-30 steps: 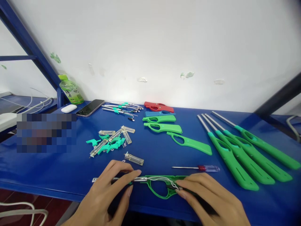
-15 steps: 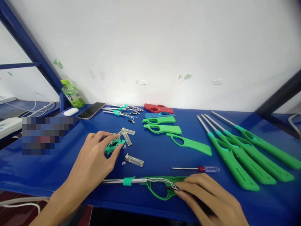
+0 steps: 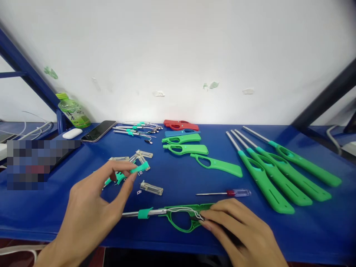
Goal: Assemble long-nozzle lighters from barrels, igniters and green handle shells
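A small teal plastic trigger piece is pinched between the thumb and fingers of my left hand, above the other teal pieces. Near the table's front edge lies an open green lighter shell, with a metal tube and a teal collar at its left. White wires run along the shell to a small black part. My right hand grips the shell's handle end, fingertips at the black part; its palm hides the rest of the handle.
Clear fuel tanks lie beyond my left hand. A screwdriver rests behind my right hand. Green lighters lie at right, coloured shells mid-table, tube assemblies farther back. A phone and bottle stand left.
My left hand has lifted a teal trigger piece from the pile and drawn back toward me. My right hand stays on the green shell. The whole view has shifted slightly.
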`<state>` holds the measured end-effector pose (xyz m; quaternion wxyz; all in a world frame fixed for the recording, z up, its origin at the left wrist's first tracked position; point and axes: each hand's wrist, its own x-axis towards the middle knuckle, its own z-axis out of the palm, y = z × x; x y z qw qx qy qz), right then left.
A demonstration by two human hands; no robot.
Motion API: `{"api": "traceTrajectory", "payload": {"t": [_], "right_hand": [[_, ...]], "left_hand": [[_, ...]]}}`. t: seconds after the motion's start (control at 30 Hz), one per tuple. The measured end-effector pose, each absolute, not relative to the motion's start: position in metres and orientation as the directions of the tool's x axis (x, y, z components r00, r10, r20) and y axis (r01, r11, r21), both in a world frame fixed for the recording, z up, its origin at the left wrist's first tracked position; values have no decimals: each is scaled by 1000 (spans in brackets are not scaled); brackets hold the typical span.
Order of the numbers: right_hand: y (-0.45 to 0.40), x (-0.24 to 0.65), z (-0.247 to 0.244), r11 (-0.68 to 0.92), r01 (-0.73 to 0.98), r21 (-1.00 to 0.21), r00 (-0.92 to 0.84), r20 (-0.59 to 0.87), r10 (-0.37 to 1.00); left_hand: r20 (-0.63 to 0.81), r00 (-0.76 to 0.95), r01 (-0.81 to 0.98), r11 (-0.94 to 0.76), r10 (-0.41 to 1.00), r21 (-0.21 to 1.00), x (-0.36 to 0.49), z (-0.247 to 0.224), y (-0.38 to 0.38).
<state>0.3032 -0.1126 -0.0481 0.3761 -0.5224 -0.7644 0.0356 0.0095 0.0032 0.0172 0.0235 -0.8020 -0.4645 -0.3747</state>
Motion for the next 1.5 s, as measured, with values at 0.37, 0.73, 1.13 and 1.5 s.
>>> {"api": "traceTrajectory", "payload": {"t": [0.37,0.73,1.13,1.5], "right_hand": [[-112,303,-47,445,774,-450,-172,526,833],[-110,296,-38,450,772,-449,-138,573,808],[-111,298,-39,475,785,-398,-201,561,803],[-110,297,-35,481,800,-358,-185,616,766]], "left_hand": [[498,657,507,-820,566,264,41,-12,-31],[496,502,532,-705,708,469,32,-10,-39],[561,519,400,-763,646,508,35,-15,-39],[513,638,443,-819,574,365,33,-21,-39]]}}
